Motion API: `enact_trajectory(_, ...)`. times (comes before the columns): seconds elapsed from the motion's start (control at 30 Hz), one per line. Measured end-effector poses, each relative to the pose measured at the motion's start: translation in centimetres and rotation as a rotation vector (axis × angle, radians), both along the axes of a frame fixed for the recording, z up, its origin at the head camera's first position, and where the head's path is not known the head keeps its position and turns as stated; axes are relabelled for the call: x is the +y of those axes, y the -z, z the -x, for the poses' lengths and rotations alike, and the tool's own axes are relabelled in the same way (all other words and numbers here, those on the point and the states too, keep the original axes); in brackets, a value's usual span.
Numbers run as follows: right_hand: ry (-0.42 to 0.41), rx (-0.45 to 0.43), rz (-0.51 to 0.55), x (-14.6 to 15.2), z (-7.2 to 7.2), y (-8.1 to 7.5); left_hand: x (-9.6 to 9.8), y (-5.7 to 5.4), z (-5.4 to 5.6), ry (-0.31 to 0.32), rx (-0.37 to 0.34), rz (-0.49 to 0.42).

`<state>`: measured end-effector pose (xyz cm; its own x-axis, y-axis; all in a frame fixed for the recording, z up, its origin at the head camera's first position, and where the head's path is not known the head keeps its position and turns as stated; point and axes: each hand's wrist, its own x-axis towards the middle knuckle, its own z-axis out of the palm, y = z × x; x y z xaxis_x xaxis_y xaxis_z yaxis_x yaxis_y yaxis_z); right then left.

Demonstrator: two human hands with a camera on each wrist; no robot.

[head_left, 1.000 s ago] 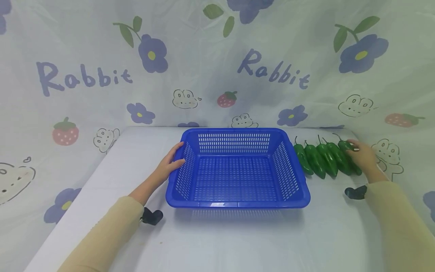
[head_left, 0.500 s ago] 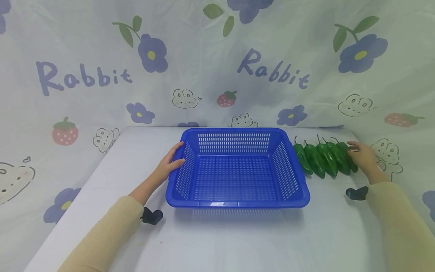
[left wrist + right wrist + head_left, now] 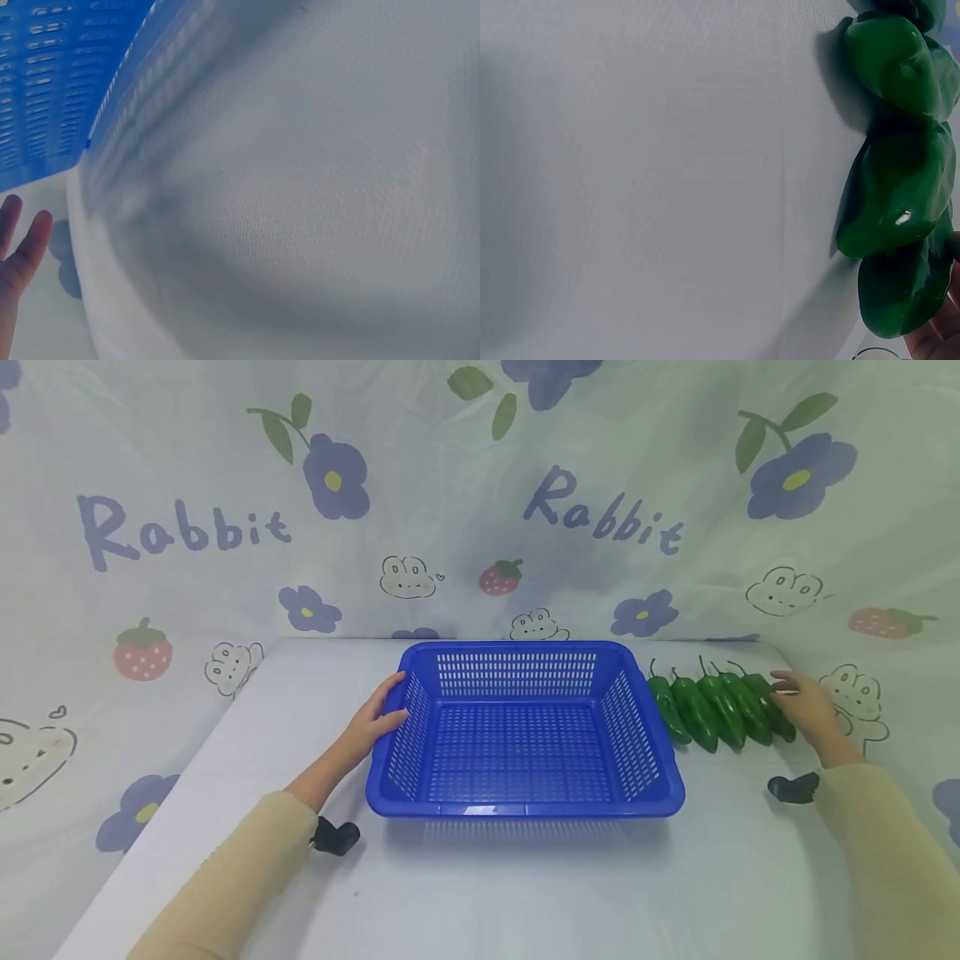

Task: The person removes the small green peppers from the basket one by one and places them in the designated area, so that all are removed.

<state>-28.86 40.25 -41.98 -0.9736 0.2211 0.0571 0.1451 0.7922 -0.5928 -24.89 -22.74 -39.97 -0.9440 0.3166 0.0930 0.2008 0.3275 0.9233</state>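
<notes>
A blue plastic basket (image 3: 517, 756) with slotted sides stands in the middle of the white table. My left hand (image 3: 372, 717) is at its left rim, fingers extended and thumb spread apart. In the left wrist view, two fingertips (image 3: 34, 236) show below the basket wall (image 3: 45, 90). Several long green peppers (image 3: 720, 706) lie side by side right of the basket, stems toward the back. My right hand (image 3: 806, 703) is beside the rightmost pepper (image 3: 780, 718), its fingers touching or very near it. In the right wrist view, fingers (image 3: 937, 330) show at the edge by that pepper (image 3: 900, 300).
A patterned cloth (image 3: 450, 510) with rabbits, flowers and strawberries hangs behind the table. White table surface (image 3: 517, 893) extends in front of the basket. Dark devices (image 3: 336, 837) are worn at both wrists.
The rightmost pepper shifted left against its neighbour, then its lower tip moved slightly right. My right hand has drawn slightly right. Left hand and basket stay in place.
</notes>
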Motion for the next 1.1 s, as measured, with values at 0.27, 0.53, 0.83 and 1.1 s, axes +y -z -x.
enact_trajectory(0.27, -0.020, 0.028, 0.007, 3.9, 2.5, 3.7, 0.2, -0.1, -0.1, 0.003, -0.003, -0.012)
enact_trajectory(0.53, -0.035, 0.030, 0.040, 2.3, 1.1, 1.4, 0.1, 0.0, -0.1, 0.000, 0.009, -0.003)
enact_trajectory(0.83, -0.033, 0.010, 0.063, 1.7, 0.3, 0.5, 0.1, 0.0, 0.0, 0.007, 0.011, -0.002)
enact_trajectory(1.1, -0.046, -0.038, 0.055, 0.1, -1.1, -0.8, 0.0, 0.2, 0.0, 0.010, 0.007, -0.004)
